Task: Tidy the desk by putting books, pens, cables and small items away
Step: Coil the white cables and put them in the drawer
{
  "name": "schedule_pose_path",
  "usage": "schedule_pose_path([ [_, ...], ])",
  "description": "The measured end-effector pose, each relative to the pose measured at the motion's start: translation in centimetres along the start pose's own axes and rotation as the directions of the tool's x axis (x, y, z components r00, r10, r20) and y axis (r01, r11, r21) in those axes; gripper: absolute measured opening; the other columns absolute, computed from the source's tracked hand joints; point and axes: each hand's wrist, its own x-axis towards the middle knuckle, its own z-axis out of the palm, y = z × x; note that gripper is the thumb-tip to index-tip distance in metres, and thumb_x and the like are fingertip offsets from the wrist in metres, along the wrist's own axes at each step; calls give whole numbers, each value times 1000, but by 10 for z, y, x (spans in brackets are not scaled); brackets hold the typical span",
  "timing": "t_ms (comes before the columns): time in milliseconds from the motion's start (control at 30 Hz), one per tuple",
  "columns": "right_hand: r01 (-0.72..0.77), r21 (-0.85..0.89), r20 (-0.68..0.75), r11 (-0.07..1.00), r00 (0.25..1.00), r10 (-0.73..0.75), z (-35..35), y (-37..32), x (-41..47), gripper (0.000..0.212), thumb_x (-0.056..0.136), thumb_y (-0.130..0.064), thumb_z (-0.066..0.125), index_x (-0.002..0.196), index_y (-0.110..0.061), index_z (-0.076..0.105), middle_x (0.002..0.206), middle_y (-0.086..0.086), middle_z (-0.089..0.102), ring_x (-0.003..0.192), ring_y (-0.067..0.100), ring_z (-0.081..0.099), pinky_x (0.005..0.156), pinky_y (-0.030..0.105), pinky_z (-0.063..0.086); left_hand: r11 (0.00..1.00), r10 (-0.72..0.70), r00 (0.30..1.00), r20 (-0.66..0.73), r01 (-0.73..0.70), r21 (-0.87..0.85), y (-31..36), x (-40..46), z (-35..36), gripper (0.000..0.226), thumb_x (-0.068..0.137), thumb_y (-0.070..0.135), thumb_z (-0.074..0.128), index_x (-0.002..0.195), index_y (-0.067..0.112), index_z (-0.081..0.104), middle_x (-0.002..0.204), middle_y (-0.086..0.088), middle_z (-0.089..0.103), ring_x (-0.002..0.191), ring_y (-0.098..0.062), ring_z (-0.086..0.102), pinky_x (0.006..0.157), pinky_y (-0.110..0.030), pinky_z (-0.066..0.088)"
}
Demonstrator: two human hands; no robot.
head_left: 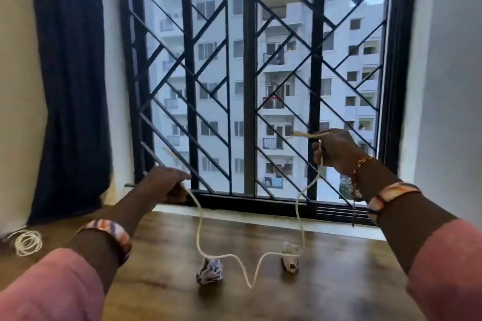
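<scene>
Now mid-coiling: white cable [250, 268] pinched in left hand [167, 182] lower centre-left, gripped in right hand [336, 151] centre-right; next, gathering loops evenly.

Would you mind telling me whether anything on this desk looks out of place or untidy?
Yes. Two crumpled paper balls lie loose on the wooden desk. The cream cable, gripped by the left hand and right hand, sags in a loose loop between them. A coiled white cable sits at the far left edge.
</scene>
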Motion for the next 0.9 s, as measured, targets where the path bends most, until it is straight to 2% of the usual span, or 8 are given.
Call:
schedule_pose_path([
  [167,114,-354,254,928,967,-22,16,1,-31,26,88,12,37,82,-1,58,72,15,54,55,18,55,44,22,48,952,134,981,140,-166,256,34,-27,7,18,89,2,52,102,-3,63,80,-10,68,70,-16,64,63,-26,53],
  [233,171,-422,337,890,941,-21,26,2,-39,29,88,11,37,85,-4,61,83,15,57,65,18,57,56,27,50,810,310,942,130,-334,482,43,-31,11,18,83,9,64,99,3,70,81,-10,72,75,-18,67,70,-29,55],
  [333,214,-375,531,902,847,20,43,4,-44,29,89,9,44,100,-10,62,100,14,58,85,22,58,68,31,48,596,536,841,70,-436,674,47,-27,22,13,76,30,71,84,21,75,82,-2,74,79,-15,66,77,-30,52],
  [467,177,-219,801,960,594,73,78,6,-49,33,89,5,52,115,-16,55,110,9,58,97,19,56,74,33,47,415,725,689,2,-439,797,57,-25,37,21,83,40,61,88,24,72,92,0,70,92,-19,62,70,-27,44],
  [600,214,-200,774,956,633,20,119,11,-38,18,91,-3,53,106,-11,57,81,4,57,78,16,63,76,34,53,229,840,543,19,-385,894,60,-11,21,36,83,51,53,88,22,74,91,-5,64,96,-20,55,69,-26,34],
  [733,151,-35,710,988,699,-81,144,10,-15,18,92,-4,48,88,-7,65,61,-1,46,46,8,47,58,32,54,373,726,687,35,-435,819,49,5,-28,55,70,71,47,51,20,58,65,-3,61,66,-15,53,59,-27,40],
  [800,162,21,655,986,743,-136,157,6,-5,26,93,-7,47,79,-11,68,56,-5,43,38,4,36,43,20,41,513,538,840,66,-389,765,40,5,-53,47,79,53,61,49,18,53,47,4,54,47,-7,48,48,-20,36],
  [900,109,145,508,983,845,-168,168,-4,9,24,93,-10,45,78,-11,63,55,-4,36,32,1,26,34,11,23,839,324,943,-73,-251,482,24,-5,-91,40,85,37,62,59,7,58,42,-1,50,34,-9,43,38,-15,33],
])
